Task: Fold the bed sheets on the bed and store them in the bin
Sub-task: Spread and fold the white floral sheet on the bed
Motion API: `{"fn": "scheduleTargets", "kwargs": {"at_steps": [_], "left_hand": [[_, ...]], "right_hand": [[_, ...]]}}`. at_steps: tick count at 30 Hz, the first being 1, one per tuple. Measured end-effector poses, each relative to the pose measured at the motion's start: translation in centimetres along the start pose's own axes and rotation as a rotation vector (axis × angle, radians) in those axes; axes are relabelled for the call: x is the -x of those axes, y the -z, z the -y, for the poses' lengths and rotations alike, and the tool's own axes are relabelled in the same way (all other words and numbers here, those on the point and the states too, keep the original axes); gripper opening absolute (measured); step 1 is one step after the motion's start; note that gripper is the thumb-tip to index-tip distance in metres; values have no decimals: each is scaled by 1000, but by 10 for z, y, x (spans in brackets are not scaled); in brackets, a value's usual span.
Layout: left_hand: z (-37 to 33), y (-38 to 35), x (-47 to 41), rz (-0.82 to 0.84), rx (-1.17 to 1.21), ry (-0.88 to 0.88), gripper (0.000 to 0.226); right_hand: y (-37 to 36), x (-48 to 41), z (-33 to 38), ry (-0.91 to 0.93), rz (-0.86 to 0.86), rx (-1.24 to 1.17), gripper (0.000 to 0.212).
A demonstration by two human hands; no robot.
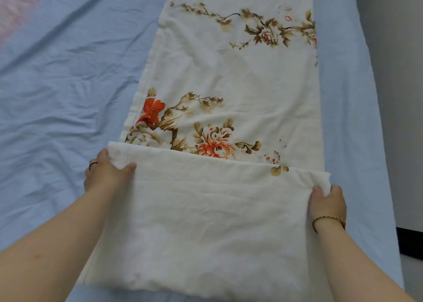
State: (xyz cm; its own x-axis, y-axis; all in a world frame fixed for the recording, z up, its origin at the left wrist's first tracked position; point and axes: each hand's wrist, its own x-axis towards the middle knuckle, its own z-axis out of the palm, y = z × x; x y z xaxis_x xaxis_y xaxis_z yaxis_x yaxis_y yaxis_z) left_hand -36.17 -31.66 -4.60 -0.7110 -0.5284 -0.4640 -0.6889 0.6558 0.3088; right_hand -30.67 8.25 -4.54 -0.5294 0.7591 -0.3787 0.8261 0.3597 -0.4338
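A cream bed sheet (229, 77) with orange and brown flower prints lies as a long narrow strip down the bed. Its near end is turned over onto itself, plain side up, and that flap's edge (217, 162) crosses the strip. My left hand (103, 175) pinches the flap's left corner, thumb on top. My right hand (327, 201) grips the flap's right corner, with fabric bunched between its fingers. No bin is in view.
The strip rests on a wrinkled light blue bed cover (57, 84). A pink patch (16, 6) shows at the far left corner. The bed's right edge (375, 141) runs beside a grey floor, with a dark object (409, 242) low at the right.
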Motion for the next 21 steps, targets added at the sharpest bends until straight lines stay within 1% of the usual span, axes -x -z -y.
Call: {"fn": "scheduleTargets", "kwargs": {"at_steps": [2,4,5,7,8,9,10,11,12,13,14,15,16,17,18,20,21], "left_hand": [[2,2,-4,55,108,-2,67],[4,2,-7,63,142,-22,57],[3,1,-5,16,105,-35,54],[1,-4,1,-160,-9,-71,52],[-3,-7,5,-224,-48,-113,53],[-6,-12,12,-249,-73,-188,53],[-10,-21,20,-241,-105,-311,50],[-14,-33,28,-212,-153,-473,46],[-18,-45,36,-160,-218,-627,43],[-21,-57,42,-58,-316,-725,46],[-25,-66,48,21,-407,-762,53],[-29,-71,53,124,-472,-737,65],[-29,-78,52,127,-498,-739,76],[-25,-81,48,108,-536,-743,78],[-22,-81,41,116,-588,-744,76],[-19,-74,27,161,-666,-761,75],[-17,-71,21,155,-666,-766,77]], "right_hand": [[-1,0,1,4,-32,-2,31],[-3,1,4,16,-92,-11,31],[-3,2,7,28,-152,-1,33],[-7,8,12,73,-264,32,44],[-14,13,16,115,-286,45,49],[-24,21,21,178,-286,55,53],[-38,30,25,263,-266,71,58],[-55,44,30,374,-194,102,63],[-74,61,33,524,-107,183,65],[-97,77,36,689,-31,302,62],[-118,93,37,843,16,434,59],[-131,107,39,955,61,536,56],[-140,113,38,1011,114,583,54],[-143,111,37,1041,169,608,52],[-139,101,35,1078,200,640,50],[-123,68,21,1168,175,718,50],[-111,50,11,1156,143,763,55]]}}
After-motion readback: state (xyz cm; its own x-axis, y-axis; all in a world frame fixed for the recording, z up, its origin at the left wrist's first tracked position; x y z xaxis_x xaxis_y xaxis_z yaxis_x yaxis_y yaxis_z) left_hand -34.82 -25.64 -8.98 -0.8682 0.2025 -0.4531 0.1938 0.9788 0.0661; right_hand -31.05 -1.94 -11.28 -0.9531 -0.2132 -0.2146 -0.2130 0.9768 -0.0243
